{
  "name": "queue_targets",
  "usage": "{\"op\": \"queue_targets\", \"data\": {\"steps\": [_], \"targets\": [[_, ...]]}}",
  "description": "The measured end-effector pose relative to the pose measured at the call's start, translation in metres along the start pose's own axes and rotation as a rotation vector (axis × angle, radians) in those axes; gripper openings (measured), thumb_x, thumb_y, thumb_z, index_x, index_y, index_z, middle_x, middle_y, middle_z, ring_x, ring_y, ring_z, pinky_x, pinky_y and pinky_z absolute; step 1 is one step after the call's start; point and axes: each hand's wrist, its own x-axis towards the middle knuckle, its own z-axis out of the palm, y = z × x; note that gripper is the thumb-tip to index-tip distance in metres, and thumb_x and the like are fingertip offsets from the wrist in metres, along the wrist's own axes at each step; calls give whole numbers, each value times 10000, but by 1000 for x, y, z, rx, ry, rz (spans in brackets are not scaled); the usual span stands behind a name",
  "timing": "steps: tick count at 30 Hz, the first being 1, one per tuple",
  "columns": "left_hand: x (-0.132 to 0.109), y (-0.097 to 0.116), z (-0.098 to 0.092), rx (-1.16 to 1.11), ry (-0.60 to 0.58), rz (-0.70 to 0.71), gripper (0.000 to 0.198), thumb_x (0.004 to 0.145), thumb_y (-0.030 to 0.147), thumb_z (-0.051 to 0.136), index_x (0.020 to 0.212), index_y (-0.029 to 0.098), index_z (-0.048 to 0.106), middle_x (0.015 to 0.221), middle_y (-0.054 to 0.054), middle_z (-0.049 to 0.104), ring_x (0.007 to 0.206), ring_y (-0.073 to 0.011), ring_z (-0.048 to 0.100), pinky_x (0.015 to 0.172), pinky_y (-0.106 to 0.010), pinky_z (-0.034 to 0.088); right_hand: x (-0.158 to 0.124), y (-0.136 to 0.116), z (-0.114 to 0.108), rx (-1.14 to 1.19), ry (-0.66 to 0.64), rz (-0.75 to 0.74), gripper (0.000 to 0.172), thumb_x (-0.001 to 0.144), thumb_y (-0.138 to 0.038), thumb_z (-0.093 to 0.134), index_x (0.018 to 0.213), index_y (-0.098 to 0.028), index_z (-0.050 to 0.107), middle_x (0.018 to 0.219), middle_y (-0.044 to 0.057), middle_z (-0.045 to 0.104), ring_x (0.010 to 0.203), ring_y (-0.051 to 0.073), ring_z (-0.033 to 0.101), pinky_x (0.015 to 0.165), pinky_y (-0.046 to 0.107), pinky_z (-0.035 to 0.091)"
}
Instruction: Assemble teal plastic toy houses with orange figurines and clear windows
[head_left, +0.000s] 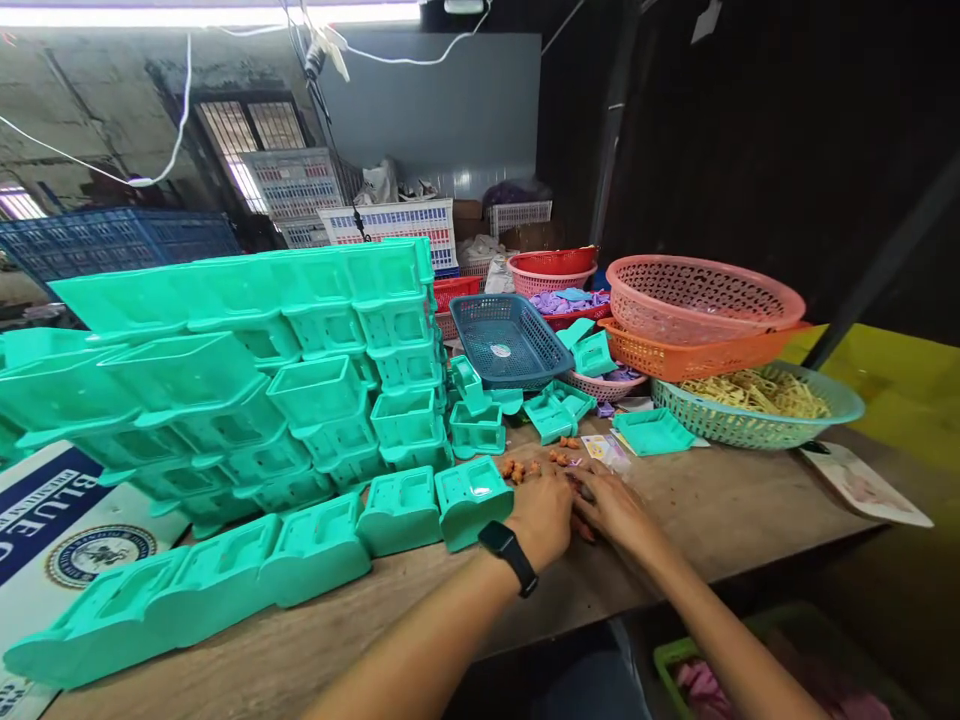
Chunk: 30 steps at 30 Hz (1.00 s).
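My left hand (543,508), with a black watch (508,556) on its wrist, is low over the table, its fingers curled down and partly hidden. Close against it, my right hand (609,500) bends its fingers inward. A dark bit shows between the hands, but what the fingers hold is hidden. Small orange-brown pieces (516,471) lie just beyond my left hand, and a few more (583,528) lie under my right palm. Left of my hands, a green plastic holder (474,500) ends a row of matching molded holders (315,545).
Tall stacks of green holders (315,400) fill the left side. Behind my hands are loose green parts (555,412), a dark blue basket (510,340) and stacked pink (705,300) and orange baskets (675,352). A phone-like slab (866,485) lies at the right table edge.
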Motion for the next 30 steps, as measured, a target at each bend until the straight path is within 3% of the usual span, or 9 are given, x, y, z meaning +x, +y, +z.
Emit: {"op": "queue_targets", "data": {"steps": [3,6,9,13,18,21,25,30], "targets": [[8,4,15,31,-27,-78,439,890,50,649,1317,-30,584,1285,-306,651,1192,-389,672,959,-504,603,2,5,5,-16,-8,-25,365,894,-256,591,1220,-238,754,1300,141,706,1133,306,702,987,462,559],[3,6,18,32,-32,-79,430,874,24,617,1301,-30,610,1258,-293,668,1210,-374,662,1019,-488,574,4,10,11,-6,9,-77,370,881,-270,578,1203,-243,758,1296,142,715,1164,313,692,1004,479,556],[-13,8,17,19,-8,-43,438,823,52,663,1260,21,650,1279,-269,664,1223,-362,640,1033,-466,567,6,16,14,7,37,-125,373,866,-295,562,1178,-255,762,1301,132,719,1203,318,677,1009,489,559],[-50,1,14,-46,89,-30,430,839,100,650,1268,88,628,1319,-203,636,1173,-306,646,962,-398,594,6,22,12,-23,73,-119,355,912,-404,508,1077,-240,775,1262,155,720,1077,330,720,884,481,600],[-100,-49,-15,-211,373,-212,162,911,76,634,1024,185,673,1108,-56,677,994,-181,675,877,-277,571,13,16,23,-78,16,-89,431,824,-447,621,1179,-235,742,1260,152,740,1075,361,728,860,490,602],[-116,-93,-38,-156,452,-388,174,921,79,642,1060,178,674,1086,-67,681,1021,-213,672,909,-334,550,18,5,29,-76,15,-84,403,836,-416,611,1163,-228,749,1268,155,742,1090,372,725,867,502,600],[-120,-137,-48,-123,410,-458,117,863,69,690,930,165,692,1021,-84,707,1006,-266,675,887,-377,534,24,-15,17,-52,53,-100,387,872,-420,583,1155,-212,748,1266,165,737,1118,379,710,883,515,591],[-115,-152,-41,-117,316,-429,134,844,103,728,938,198,730,987,-37,750,996,-245,688,881,-327,518,37,-60,-10,47,62,-232,380,960,-491,552,1198,-258,737,1080,102,757,1002,299,720,862,428,574]]}}
